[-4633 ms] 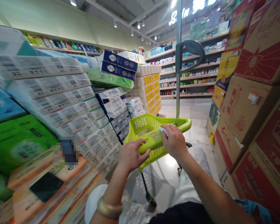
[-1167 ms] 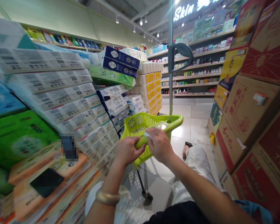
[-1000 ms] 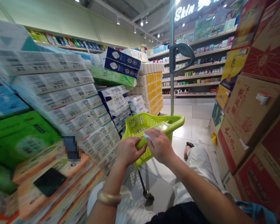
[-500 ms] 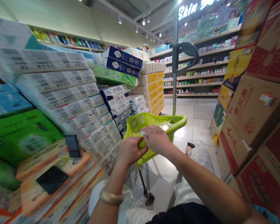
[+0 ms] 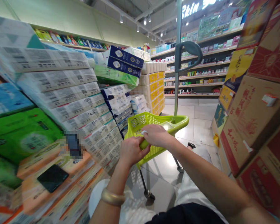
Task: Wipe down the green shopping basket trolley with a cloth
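Observation:
A lime-green rolling shopping basket point(image 5: 140, 119) stands on the floor before me, its grey pull handle point(image 5: 189, 56) raised on a metal pole. My left hand point(image 5: 133, 151) is closed around the near corner of the rim, thumb and fingers on the plastic. Resting over the same rim, my right hand point(image 5: 157, 135) is closed, with a small white tissue-like piece point(image 5: 144, 132) poking out at its fingers. Most of that piece is hidden. The basket's inside is largely covered by my hands.
Stacked tissue packs point(image 5: 72, 93) rise on the left. A dark phone-like slab point(image 5: 53, 178) lies on orange packs point(image 5: 32, 189), near a blurred-out item. Cardboard cartons point(image 5: 254, 109) are piled on the right. Shelves of goods point(image 5: 198, 74) line the back, beyond the tiled floor point(image 5: 202, 116).
My right hand has shifted slightly along the rim, and the basket has turned a little, so another wheel shows. My left hand keeps its hold. The view has shifted slightly.

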`<state>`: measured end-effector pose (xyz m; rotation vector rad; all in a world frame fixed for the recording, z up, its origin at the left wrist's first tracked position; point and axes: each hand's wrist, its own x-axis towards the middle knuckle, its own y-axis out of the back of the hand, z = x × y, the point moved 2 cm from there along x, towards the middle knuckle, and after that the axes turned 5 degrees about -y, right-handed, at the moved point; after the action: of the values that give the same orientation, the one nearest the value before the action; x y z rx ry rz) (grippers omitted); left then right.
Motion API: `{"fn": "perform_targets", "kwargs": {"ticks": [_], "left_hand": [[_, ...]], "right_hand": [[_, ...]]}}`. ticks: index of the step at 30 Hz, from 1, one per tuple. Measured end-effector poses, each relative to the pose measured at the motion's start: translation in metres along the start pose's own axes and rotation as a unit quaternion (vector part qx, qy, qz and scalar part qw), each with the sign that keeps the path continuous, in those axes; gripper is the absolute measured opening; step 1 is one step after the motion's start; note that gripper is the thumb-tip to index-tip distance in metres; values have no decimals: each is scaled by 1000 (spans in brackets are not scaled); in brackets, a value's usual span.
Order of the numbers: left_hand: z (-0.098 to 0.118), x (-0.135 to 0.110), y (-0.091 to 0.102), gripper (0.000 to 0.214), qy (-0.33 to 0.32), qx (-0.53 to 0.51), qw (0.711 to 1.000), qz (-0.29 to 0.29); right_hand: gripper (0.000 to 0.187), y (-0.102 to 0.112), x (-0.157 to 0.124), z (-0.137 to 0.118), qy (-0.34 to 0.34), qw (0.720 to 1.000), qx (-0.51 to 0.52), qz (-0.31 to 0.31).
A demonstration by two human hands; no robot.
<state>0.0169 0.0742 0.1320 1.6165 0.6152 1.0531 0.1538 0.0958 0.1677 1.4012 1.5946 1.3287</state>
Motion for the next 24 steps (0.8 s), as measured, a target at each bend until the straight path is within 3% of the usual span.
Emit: {"fn": "perform_targets", "kwargs": {"ticks": [3,9,12,14,18,20,24], "left_hand": [[0,-1,0,37,-4,-3,1000,1],[-1,-2,-1,38,2,-14,1000,15],[0,-1,-2,38,4,-13,1000,17],[1,0,-2,39,7,-12,1000,13],[1,0,-2,40,10,-8,1000,1],[0,-1,-2,40,10,-6,1000,4],[-1,-2,-1,38,6,-10,1000,13]], "right_hand": [[30,-1,4,0,-4,1000,0,-7],[36,8,16,48,-109,994,-23,22],[35,9,11,54,-148,987,-40,52],[32,5,4,46,-133,987,-46,76],[27,-7,-9,22,-6,994,-23,111],[28,-10,-12,21,26,993,-1,116],[30,-3,-10,44,-52,991,14,120]]}}
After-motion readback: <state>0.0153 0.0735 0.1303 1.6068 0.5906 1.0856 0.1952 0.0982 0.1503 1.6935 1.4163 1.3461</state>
